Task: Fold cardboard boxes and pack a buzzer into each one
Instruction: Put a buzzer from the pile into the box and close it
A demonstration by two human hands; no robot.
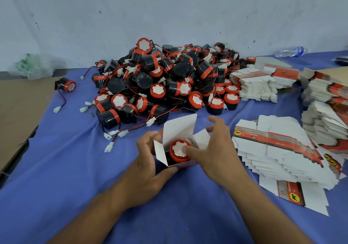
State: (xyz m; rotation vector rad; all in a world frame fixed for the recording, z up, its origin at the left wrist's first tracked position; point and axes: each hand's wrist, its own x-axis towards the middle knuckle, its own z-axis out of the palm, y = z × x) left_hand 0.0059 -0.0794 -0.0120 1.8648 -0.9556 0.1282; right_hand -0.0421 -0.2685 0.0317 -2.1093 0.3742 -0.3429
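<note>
Close to me on blue cloth [66,159], my left hand [148,161] grips small box [177,129] by its side, flaps up. Buzzer [178,150] sits inside box, red top showing. My right hand [216,149] loose, fingers spread, thumb pressing buzzer top. Flat boxes [278,149] stacked at right. Farther back, big buzzer pile [169,78]. Water bottle [291,51] lies by wall.

Left hand [148,161] grips box [178,129], thumb on near side, fingers behind far side. Box flaps up. Buzzer [176,157] sits partway inside, red end up. Right hand [212,149]: thumb on buzzer's white face, fingers arched over right flap. Buzzer pile [169,78] behind on blue cloth [66,159]. Flat boxes [273,149] stacked at right. Lone buzzer [66,85] far left. Bottle [291,51] by wall.
</note>
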